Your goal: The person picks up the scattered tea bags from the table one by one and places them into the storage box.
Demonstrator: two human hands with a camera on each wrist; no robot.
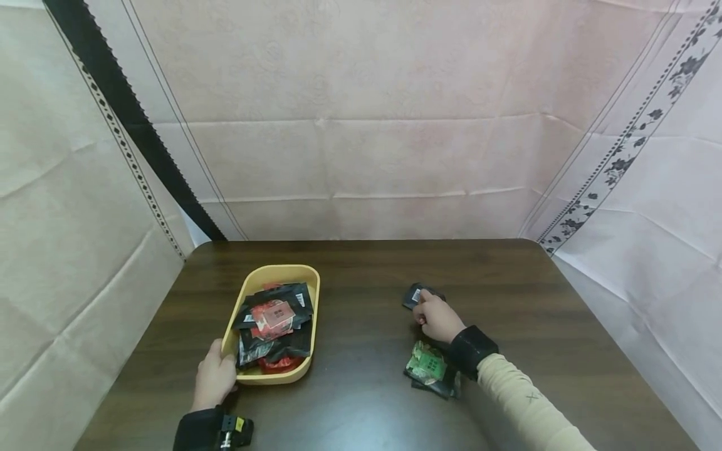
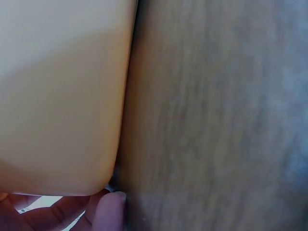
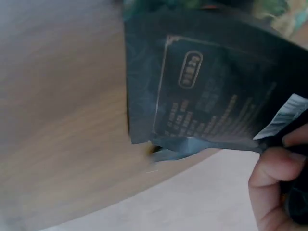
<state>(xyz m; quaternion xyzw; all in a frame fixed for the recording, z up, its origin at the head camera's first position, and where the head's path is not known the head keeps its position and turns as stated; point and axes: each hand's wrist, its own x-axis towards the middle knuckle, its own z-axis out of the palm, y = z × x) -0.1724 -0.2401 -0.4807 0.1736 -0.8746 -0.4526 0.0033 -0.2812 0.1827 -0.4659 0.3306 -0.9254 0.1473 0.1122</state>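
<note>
A yellow plastic basket (image 1: 317,313) stands on the left of the table, holding several black and red packets (image 1: 276,319). My left hand (image 1: 214,376) grips its near left side; in the left wrist view the fingers (image 2: 109,211) curl at the corner of the basket wall (image 2: 62,120). To the right, my right hand (image 1: 441,318) pinches a dark sachet (image 1: 413,294) with a white barcode label. The right wrist view shows printed text on that dark sachet (image 3: 202,91), thumb and finger at its edge. Nearer me lie green-and-black sachets (image 1: 427,363), overlapping and partly under the right wrist.
A brown wood-grain table (image 1: 361,401) carries everything. Behind it and at both sides hangs pale cloth (image 1: 361,156), with a black strip at the left and a floral border at the right.
</note>
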